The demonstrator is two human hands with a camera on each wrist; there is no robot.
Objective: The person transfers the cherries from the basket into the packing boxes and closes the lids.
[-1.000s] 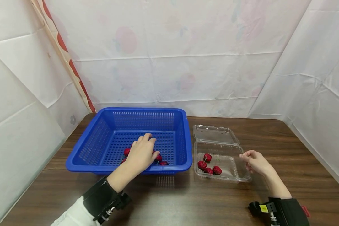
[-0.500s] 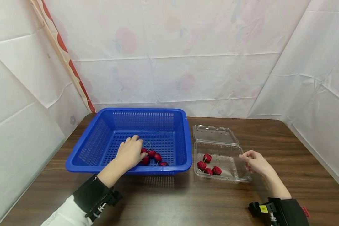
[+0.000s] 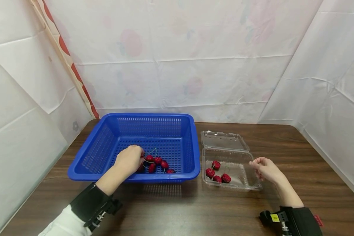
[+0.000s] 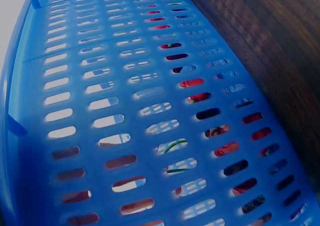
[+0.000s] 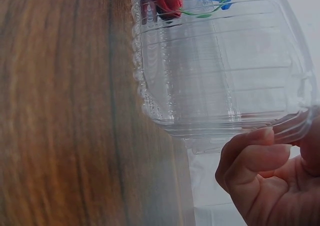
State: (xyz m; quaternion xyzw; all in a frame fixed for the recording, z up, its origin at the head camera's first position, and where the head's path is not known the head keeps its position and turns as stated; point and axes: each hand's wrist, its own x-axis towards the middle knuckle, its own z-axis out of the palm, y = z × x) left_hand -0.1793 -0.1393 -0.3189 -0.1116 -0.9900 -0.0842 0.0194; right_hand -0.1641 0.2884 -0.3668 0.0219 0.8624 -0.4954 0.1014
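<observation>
My left hand (image 3: 128, 160) reaches into a blue plastic basket (image 3: 106, 177), its fingers pointing down at the left end of a cluster of red cherries (image 3: 158, 160). The fingertips are hidden behind the hand, and I cannot tell whether they hold a cherry. In the left wrist view the slotted basket wall (image 4: 145, 93) covers most of the scene, with red fruit showing through the slots. My right hand (image 3: 266, 169) pinches the right rim of a clear plastic clamshell box (image 5: 220, 75) between thumb and fingers. Several dark red cherries (image 3: 225, 178) lie in the box's left half.
The box's lid (image 3: 224, 141) lies folded back behind it. Both containers stand on a brown wooden table (image 3: 177, 209). White patterned sheeting (image 3: 177, 65) rises behind the table and along both sides.
My left hand has drawn back left and toward me inside the basket, uncovering more cherries, and its fingers have bent downward. My right hand has kept its hold on the box rim.
</observation>
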